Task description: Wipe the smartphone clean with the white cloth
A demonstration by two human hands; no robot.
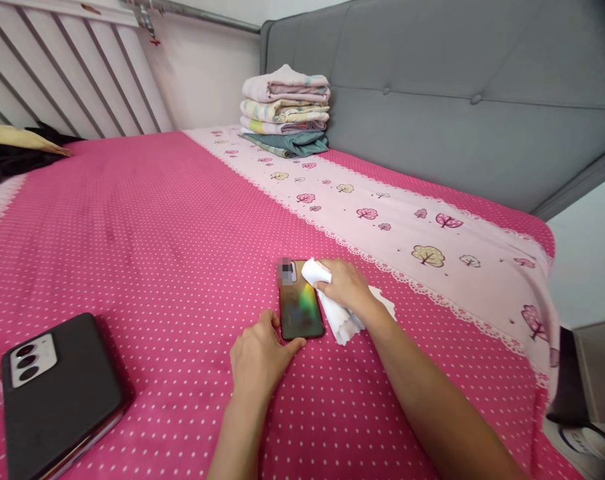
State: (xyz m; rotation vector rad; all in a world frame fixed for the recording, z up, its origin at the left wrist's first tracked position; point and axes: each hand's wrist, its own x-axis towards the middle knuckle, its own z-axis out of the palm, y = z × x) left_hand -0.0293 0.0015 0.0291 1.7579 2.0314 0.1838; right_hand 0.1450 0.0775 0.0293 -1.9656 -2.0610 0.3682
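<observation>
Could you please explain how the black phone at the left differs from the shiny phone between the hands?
The black phone has a dull dark back; the shiny phone shows a rainbow-coloured gleam. The black phone lies untouched, while the left hand touches the shiny phone and the right hand holds a white cloth over its edge. Both lie back up on the dotted pink bedding.

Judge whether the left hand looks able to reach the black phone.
Likely yes: only dotted pink bedsheet shows between the left hand and the black phone, though that hand touches the shiny phone.
</observation>
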